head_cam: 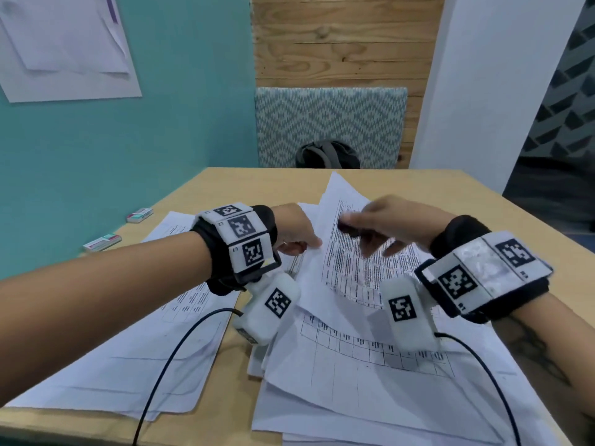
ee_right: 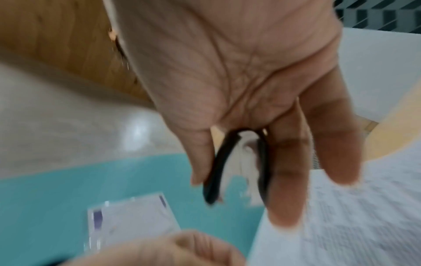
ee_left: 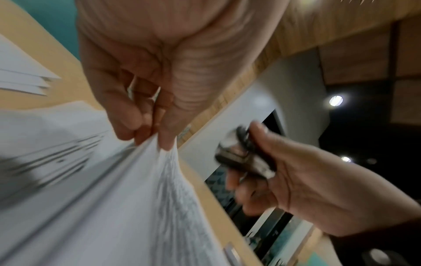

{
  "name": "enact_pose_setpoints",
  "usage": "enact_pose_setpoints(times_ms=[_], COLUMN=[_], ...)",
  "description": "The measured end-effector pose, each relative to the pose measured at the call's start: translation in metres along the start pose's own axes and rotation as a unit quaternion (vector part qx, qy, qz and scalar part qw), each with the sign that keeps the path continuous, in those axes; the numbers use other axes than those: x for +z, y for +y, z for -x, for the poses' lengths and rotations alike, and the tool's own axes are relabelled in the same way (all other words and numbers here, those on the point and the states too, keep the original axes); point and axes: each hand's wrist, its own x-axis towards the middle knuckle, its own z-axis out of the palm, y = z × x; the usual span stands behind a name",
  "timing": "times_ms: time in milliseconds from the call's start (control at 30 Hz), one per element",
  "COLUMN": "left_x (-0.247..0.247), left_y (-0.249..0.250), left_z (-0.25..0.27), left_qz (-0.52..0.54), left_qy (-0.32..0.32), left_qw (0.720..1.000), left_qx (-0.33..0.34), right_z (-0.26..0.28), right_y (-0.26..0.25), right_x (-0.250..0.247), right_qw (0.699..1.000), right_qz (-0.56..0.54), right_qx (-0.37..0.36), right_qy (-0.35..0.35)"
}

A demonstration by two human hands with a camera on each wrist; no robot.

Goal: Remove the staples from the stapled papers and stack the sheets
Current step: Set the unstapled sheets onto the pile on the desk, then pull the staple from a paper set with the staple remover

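Observation:
My left hand (head_cam: 297,243) pinches the edge of a printed set of papers (head_cam: 354,252) and lifts it off the table; the left wrist view shows thumb and fingers (ee_left: 159,136) clamped on the sheet edges (ee_left: 145,189). My right hand (head_cam: 370,226) hovers over the lifted sheets and holds a black staple remover (head_cam: 346,227) between thumb and fingers. In the right wrist view the staple remover (ee_right: 216,171) hangs with its black arms apart. No staple is visible. More loose sheets (head_cam: 370,381) lie below.
A second pile of sheets (head_cam: 135,333) lies at the left of the wooden table (head_cam: 257,181). Two small staple boxes (head_cam: 139,215) (head_cam: 102,243) sit near the teal wall. A patterned chair (head_cam: 328,123) with a dark bag (head_cam: 326,154) stands behind. Two black cables trail off the wrists.

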Motion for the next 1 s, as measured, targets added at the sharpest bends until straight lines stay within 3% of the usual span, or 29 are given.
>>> enact_pose_setpoints(times_ms=[100,167,267,367,600,1000], left_x=[-0.006,-0.007,0.001,0.014,0.027,0.035], left_y=[0.005,0.005,-0.003,-0.017,-0.032,-0.045], left_z=[0.003,0.006,0.011,0.012,0.006,0.01], left_qz=[0.059,0.124,0.283,0.373,0.448,0.482], left_qy=[-0.013,-0.017,-0.001,0.038,0.052,0.04], left_qw=[0.998,0.992,0.957,0.924,0.888,0.869], left_qx=[0.021,0.036,0.063,0.082,0.089,0.104], right_z=[-0.001,-0.001,-0.004,-0.01,-0.017,-0.016], right_y=[-0.014,-0.019,-0.018,-0.008,-0.001,0.011], right_x=[-0.016,-0.019,-0.009,0.009,0.032,0.043], right_qw=[0.983,0.967,0.96,0.96,0.962,0.977], right_qz=[-0.135,-0.199,-0.239,-0.259,-0.264,-0.2], right_qx=[-0.058,-0.076,-0.067,-0.039,-0.003,-0.013], right_qy=[0.112,0.141,0.128,0.095,0.063,0.071])
